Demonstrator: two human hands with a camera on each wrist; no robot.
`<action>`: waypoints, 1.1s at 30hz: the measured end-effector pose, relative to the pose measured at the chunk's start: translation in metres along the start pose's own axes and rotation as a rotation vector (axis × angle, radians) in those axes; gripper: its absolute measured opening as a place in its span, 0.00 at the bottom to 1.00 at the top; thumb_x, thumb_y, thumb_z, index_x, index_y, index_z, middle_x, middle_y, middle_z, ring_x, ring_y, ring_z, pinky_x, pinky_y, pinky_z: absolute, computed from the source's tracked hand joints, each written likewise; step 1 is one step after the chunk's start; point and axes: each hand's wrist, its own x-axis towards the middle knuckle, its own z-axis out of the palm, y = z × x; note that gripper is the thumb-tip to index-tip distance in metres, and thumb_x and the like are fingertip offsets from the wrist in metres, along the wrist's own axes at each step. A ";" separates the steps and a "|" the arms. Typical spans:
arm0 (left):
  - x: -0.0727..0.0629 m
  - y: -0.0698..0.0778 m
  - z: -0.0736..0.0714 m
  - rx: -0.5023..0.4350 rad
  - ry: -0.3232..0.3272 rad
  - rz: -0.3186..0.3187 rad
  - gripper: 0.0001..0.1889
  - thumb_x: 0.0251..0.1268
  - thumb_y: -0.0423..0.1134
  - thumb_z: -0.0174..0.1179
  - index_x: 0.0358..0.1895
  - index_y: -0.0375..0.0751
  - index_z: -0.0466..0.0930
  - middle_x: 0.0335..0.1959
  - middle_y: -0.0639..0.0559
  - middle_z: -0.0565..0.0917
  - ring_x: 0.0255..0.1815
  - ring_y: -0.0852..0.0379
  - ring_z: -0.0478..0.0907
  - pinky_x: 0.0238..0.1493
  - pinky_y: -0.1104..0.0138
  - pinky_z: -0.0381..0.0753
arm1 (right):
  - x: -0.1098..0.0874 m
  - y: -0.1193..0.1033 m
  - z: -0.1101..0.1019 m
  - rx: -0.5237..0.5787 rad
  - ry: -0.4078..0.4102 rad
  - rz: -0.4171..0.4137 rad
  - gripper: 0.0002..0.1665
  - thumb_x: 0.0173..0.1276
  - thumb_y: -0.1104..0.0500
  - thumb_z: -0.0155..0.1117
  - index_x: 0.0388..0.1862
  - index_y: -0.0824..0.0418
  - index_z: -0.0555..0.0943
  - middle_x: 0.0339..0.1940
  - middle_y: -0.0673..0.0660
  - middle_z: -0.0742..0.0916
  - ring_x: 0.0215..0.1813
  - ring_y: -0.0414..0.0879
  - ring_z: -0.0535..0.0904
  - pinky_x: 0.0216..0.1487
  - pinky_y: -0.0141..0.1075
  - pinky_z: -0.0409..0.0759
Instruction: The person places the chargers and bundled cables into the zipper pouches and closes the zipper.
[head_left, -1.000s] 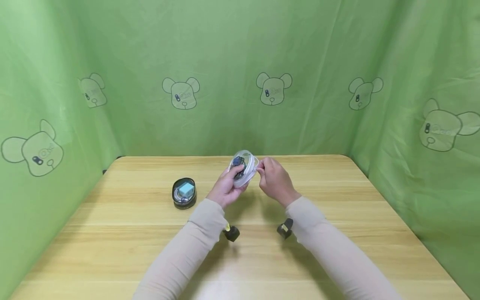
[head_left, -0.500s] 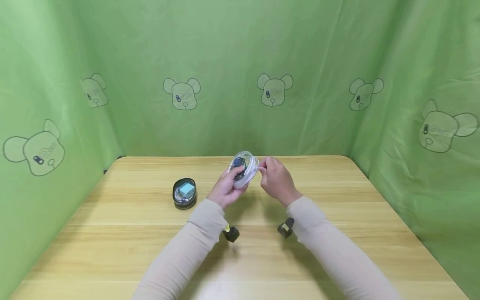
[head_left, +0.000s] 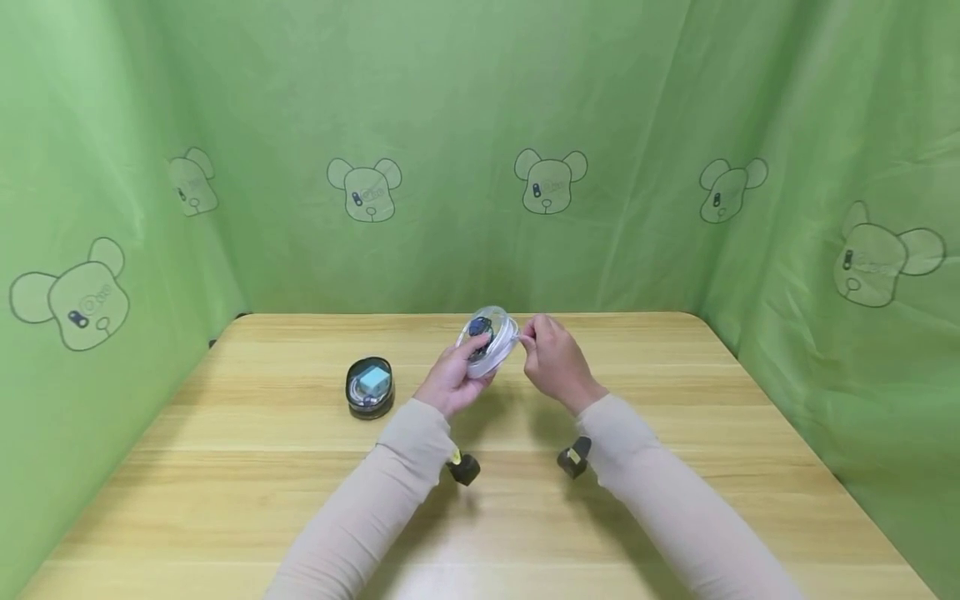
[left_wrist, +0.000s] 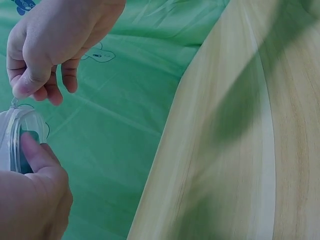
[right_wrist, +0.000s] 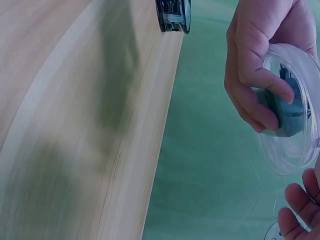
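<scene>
A clear zip case point(head_left: 504, 343) with a pale rim is tilted above the table, a dark item and cable showing inside. My left hand point(head_left: 452, 377) grips it from the left, thumb over its clear face. At the case's right edge, my right hand point(head_left: 557, 360) pinches the small zipper pull point(left_wrist: 14, 101) between thumb and forefinger, as the left wrist view shows. The right wrist view has the left fingers curled over the clear case point(right_wrist: 282, 150) and part of the right hand point(right_wrist: 302, 205) at lower right.
A black-rimmed clear case point(head_left: 368, 410) stands on the wooden table point(head_left: 262, 500) left of my hands, holding a light-blue box point(head_left: 373, 380) and a cable. Green curtains point(head_left: 450, 83) with bear-head prints enclose the table's back and sides.
The right hand has shifted slightly to the right, still pinching the zipper pull. The left hand and the clear zip case have barely moved.
</scene>
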 end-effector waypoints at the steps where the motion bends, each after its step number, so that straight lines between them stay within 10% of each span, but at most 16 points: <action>1: 0.000 0.000 0.000 -0.006 0.007 0.000 0.25 0.69 0.30 0.55 0.67 0.32 0.62 0.41 0.44 0.83 0.39 0.55 0.82 0.37 0.70 0.83 | -0.001 0.000 0.000 0.002 0.000 -0.002 0.03 0.65 0.71 0.57 0.35 0.68 0.71 0.28 0.58 0.77 0.30 0.50 0.73 0.32 0.41 0.81; 15: 0.009 0.000 0.003 -0.179 0.124 0.035 0.28 0.68 0.32 0.58 0.68 0.35 0.59 0.59 0.39 0.73 0.47 0.53 0.76 0.38 0.73 0.76 | -0.005 -0.009 0.010 0.000 0.052 -0.107 0.07 0.64 0.71 0.61 0.32 0.67 0.71 0.26 0.57 0.75 0.27 0.49 0.71 0.27 0.40 0.80; 33: 0.010 -0.002 0.010 -0.152 0.138 0.105 0.19 0.69 0.30 0.56 0.60 0.37 0.65 0.53 0.43 0.76 0.42 0.55 0.75 0.33 0.74 0.71 | -0.006 -0.018 0.014 -0.002 0.037 -0.096 0.08 0.62 0.71 0.61 0.32 0.65 0.71 0.25 0.55 0.75 0.25 0.48 0.71 0.24 0.38 0.78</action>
